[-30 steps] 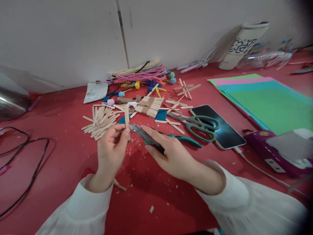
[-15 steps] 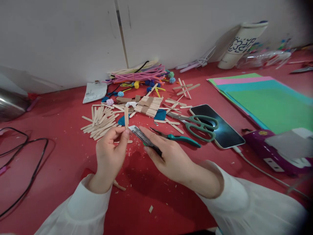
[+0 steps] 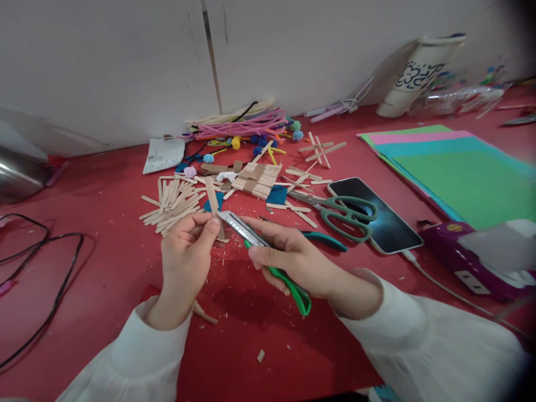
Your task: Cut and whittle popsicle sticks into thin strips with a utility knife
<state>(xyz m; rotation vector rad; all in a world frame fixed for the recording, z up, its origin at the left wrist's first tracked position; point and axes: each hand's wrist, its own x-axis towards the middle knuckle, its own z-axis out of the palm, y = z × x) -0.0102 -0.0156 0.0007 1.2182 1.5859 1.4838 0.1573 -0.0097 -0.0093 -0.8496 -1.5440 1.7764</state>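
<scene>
Between thumb and fingers, my left hand (image 3: pixel 188 251) pinches a wooden craft stick (image 3: pixel 211 196), which tilts up and to the left. My right hand (image 3: pixel 293 254) grips a green utility knife (image 3: pixel 288 279) with its blade out. The blade tip is at the stick's edge, close to my left fingertips; whether it bites into the wood I cannot tell. Left of the stick lies a heap of craft sticks (image 3: pixel 173 204). Behind both hands is a raft of sticks (image 3: pixel 257 180) joined by brown strips. Small wood shavings dot the red table (image 3: pixel 234 363) below.
Right of my hands lie green-handled scissors (image 3: pixel 347 218), a phone (image 3: pixel 377 218) on a white cable, and teal-handled pliers (image 3: pixel 326 240). Further right are a purple power strip (image 3: pixel 460 257) and coloured sheets (image 3: pixel 460 167). Pipe cleaners (image 3: pixel 238 125) line the wall; a black cable (image 3: pixel 62 240) loops at left.
My right hand has rolled over, so the knife's green handle now shows below it. The craft stick has tipped from nearly upright to leaning left.
</scene>
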